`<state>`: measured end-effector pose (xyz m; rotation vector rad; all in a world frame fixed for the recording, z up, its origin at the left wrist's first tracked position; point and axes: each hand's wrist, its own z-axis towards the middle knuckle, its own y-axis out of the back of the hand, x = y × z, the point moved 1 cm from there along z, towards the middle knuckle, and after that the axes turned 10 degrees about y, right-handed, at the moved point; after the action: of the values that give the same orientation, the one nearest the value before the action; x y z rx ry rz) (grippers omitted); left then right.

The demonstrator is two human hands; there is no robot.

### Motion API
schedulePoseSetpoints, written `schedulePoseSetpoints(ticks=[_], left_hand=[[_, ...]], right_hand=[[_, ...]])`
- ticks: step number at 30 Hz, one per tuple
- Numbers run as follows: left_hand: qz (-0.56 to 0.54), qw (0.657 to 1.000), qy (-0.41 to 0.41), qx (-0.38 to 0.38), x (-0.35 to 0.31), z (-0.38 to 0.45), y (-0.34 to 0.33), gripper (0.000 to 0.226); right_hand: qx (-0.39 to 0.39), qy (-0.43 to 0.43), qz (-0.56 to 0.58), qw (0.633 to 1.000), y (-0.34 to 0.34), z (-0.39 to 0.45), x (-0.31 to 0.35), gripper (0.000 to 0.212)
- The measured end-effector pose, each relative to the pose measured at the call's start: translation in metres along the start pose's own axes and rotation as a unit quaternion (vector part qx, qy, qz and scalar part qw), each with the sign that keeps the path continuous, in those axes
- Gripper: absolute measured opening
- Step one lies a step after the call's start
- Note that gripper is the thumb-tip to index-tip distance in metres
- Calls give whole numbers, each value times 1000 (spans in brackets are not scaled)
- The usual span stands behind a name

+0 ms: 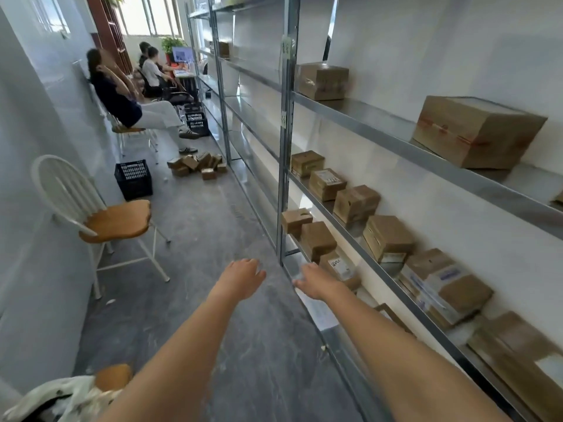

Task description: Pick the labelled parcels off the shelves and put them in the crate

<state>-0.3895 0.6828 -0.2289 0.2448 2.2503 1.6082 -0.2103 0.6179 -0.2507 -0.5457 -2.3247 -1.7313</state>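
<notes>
A white chair [91, 220] with a wooden seat stands against the left wall. Beyond it a black crate [134, 179] sits on the floor [213, 300], with a loose pile of small boxes [198, 167] just to its right. Further down the aisle a second crate [197, 122] stands near a seated person [122, 95].

Both arms reach forward over the floor. The left hand [240, 278] is stretched out with relaxed fingers, holding nothing, above bare floor and well short of the near crate. The right hand [316, 283] is spread flat, also holding nothing, at the front edge of a low shelf [304, 269]. A labelled parcel [339, 266] lies just beyond its fingers; whether they touch cannot be told. Two more parcels [307, 233] sit behind that one on the same shelf.

To the right, the next shelf up carries a row of parcels [356, 204] running from the upright toward the near end, several with white labels. Higher up stand one box [323, 80] and, well apart from it, a large box [475, 132].
</notes>
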Motion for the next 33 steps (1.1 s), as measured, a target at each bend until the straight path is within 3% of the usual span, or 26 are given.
schedulePoseSetpoints(ticks=[17,26,30,33], left_hand=[[-9,1000,-6,4,77,280,113,48],[-72,993,-77,45,25,403,153,43],[-165,979,-116,18,-17,456,184,38],[-258,958,-123,-12,-41,495,216,36]], right_hand=[[-51,-31,22,998,116,272,19,50],[-195,16,-32,980,211,345,19,51],[-325,55,-3,944,261,387,8,48],[-441,63,-13,895,304,409,-7,41]])
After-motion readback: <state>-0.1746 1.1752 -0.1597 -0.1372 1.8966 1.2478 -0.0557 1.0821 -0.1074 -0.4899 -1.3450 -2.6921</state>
